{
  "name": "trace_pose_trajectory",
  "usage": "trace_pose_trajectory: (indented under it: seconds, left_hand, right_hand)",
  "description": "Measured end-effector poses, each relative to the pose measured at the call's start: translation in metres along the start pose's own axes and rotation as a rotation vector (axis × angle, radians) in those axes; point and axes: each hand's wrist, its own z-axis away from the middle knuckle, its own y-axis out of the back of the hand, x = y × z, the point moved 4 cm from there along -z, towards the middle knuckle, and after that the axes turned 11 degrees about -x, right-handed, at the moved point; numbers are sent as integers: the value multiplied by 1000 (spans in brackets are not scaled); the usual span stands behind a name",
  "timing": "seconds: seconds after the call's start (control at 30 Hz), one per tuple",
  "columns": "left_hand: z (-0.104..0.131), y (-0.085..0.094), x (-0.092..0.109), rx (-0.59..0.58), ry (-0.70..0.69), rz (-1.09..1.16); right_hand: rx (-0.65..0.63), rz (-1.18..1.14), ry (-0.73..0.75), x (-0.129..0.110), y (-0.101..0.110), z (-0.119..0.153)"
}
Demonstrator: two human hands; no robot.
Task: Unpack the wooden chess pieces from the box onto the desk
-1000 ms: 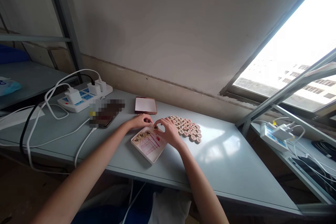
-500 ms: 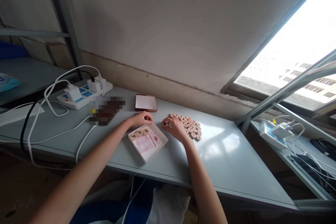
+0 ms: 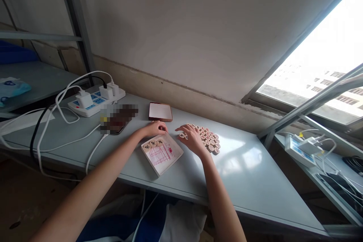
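My left hand, its fingers curled, grips the far rim of a shallow white box. Inside the box, three round Chinese chess pieces with black characters line the left side, above red printing on the bottom. My right hand is spread open over the left end of a cluster of wooden Chinese chess pieces. Two black-marked pieces show between its thumb and forefinger; whether the fingertips touch them I cannot tell. Red characters mark many of the pieces right of this hand.
Behind the box lies a lid-like tray with a dark red edge. To the left are a partly blurred phone on a white cable and a power strip with chargers. The desk reaches a metal frame at right.
My right hand's fingers have spread apart, uncovering the two pieces between them. The left hand stays at the box rim. The whole view has shifted slightly.
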Motion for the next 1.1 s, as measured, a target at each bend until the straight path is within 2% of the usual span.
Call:
trace_pose_trajectory:
  seconds: [0.17,0.3,0.53,0.8,1.1]
  left_hand:
    - [-1,0,0,-9,-33,-36]
    - [-3,0,-3,19,-44,-78]
    - [-4,0,-7,28,-27,-101]
    - [-2,0,-2,27,-15,-115]
    - [0,0,2,23,-36,-94]
  right_hand:
    - [-83,-70,211,-37,-9,-5]
    - [-78,22,233,-53,-20,-9]
    - [-46,5,197,-54,-17,-8]
    - [-111,-57,270,-62,-16,-7]
    - [-138,-103,312,-59,-24,-8]
